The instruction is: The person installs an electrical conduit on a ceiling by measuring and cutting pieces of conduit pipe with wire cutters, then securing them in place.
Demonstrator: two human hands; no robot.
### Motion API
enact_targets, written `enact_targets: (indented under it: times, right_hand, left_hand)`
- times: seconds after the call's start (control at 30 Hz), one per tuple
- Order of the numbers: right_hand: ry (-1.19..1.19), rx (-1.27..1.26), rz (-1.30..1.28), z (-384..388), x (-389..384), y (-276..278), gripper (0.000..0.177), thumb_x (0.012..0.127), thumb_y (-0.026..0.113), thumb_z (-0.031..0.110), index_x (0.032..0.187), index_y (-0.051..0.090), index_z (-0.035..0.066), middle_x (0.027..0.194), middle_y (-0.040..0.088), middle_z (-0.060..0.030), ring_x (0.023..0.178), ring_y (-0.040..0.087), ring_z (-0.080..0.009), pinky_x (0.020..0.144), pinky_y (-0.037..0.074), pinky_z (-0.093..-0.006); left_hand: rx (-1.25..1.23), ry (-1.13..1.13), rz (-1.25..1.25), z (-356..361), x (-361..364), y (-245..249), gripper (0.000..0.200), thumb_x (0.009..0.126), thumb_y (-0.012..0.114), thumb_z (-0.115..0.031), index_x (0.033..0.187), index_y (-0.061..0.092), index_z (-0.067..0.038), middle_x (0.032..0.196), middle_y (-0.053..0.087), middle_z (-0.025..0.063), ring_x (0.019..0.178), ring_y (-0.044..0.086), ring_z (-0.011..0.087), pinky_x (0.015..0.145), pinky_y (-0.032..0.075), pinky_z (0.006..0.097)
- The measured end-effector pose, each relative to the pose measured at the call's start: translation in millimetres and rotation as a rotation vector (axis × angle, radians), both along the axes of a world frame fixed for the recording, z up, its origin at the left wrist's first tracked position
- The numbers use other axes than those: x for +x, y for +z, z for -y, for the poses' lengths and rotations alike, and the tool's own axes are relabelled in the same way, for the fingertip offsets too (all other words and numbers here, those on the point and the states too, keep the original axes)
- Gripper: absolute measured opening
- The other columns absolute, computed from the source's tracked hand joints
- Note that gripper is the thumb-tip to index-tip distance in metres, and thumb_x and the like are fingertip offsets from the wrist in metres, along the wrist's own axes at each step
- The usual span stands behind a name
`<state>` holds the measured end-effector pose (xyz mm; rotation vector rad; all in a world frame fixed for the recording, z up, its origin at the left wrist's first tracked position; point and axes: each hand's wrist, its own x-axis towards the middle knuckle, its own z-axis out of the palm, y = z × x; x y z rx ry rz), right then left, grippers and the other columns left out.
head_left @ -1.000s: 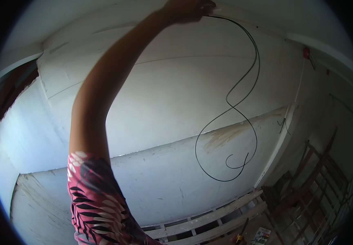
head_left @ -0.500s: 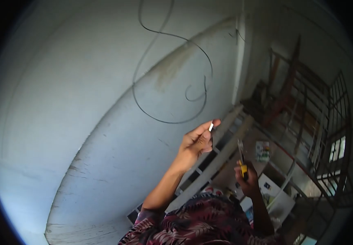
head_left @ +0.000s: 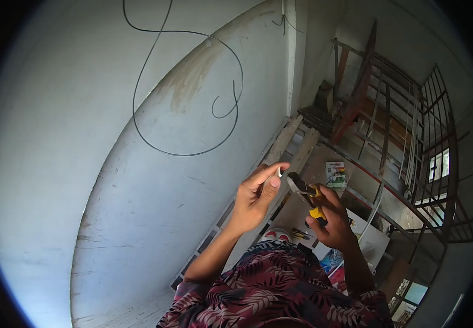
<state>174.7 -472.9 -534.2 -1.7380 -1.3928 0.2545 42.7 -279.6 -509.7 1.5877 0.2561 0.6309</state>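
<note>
My left hand [head_left: 257, 199] pinches a small white piece [head_left: 279, 172] between thumb and fingertips. In my right hand [head_left: 332, 221] is a pair of pliers [head_left: 314, 212] with yellow and black handles, my fingers wrapped around them. The metal jaws of the pliers point up and left, just right of the white piece and apart from it. Beyond my hands, a thin dark cable [head_left: 240, 71] hangs in loops in front of the pale wall [head_left: 182, 186].
Wooden planks [head_left: 302, 156] run diagonally below my hands. Metal frames and grilles [head_left: 439, 109] stand at the right. A printed packet [head_left: 336, 176] lies beyond my right hand. More tools [head_left: 300, 234] lie near my shoe [head_left: 275, 235]. Thin wires [head_left: 284, 23] stick out near the wall corner.
My right hand has risen and moved closer to my left, and the pliers now tilt left toward the white piece. The view has shifted, so the cable appears further left.
</note>
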Motion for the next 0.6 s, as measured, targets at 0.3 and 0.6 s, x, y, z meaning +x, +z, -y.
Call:
enact_targets:
  times: [0.3, 0.6]
  right_hand:
    - [-0.036, 0.017, 0.108, 1.0, 0.7, -5.0, 0.044, 0.085, 0.069, 0.021, 0.125, 0.062, 0.002, 0.131, 0.050, -0.0224, 0.115, 0.054, -0.0385, 0.097, 0.044, -0.0454]
    - [-0.073, 0.042, 0.110, -0.2, -1.1, -9.3, 0.042, 0.077, 0.076, 0.015, 0.114, 0.064, 0.000, 0.121, 0.051, -0.0224, 0.108, 0.057, -0.0380, 0.090, 0.047, -0.0444]
  left_hand:
    - [0.153, -0.004, 0.055, 2.0, 9.5, -5.4, 0.039, 0.103, 0.055, -0.031, 0.121, 0.064, 0.002, 0.081, 0.045, -0.0017, 0.072, 0.038, 0.0076, 0.065, 0.030, 0.0236]
    - [0.094, -0.068, 0.019, -6.9, 8.0, -2.4, 0.035, 0.100, 0.059, -0.030, 0.121, 0.066, -0.003, 0.079, 0.043, -0.0006, 0.072, 0.040, 0.0093, 0.064, 0.032, 0.0258]
